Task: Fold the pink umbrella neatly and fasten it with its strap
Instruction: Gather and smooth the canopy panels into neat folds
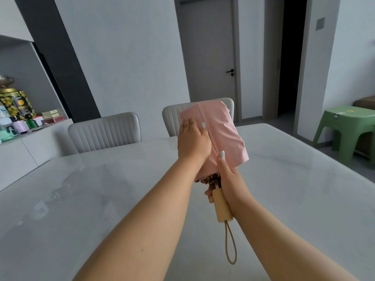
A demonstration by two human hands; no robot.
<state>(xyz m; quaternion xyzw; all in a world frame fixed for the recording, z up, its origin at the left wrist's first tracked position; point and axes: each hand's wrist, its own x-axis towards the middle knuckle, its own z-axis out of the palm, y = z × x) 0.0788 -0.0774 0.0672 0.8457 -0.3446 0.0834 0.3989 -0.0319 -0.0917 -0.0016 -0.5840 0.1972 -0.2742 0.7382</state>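
I hold the collapsed pink umbrella (222, 130) in the air above the table, tip pointing away from me. My right hand (231, 179) grips it where the canopy meets the pale wooden handle (223, 205), thumb lying up along the fabric. My left hand (192, 138) presses flat on the left side of the loose pink canopy, fingers together. A tan cord loop (231, 244) hangs from the handle's end. The metal rib ends (213, 178) show just below the fabric. I cannot make out the fastening strap.
A glossy white marble table (81, 189) spreads below my arms. Two grey upholstered chairs (105, 130) stand at its far side. A sideboard with tins and bottles (16, 110) is at left, a green plastic stool (345, 126) at right.
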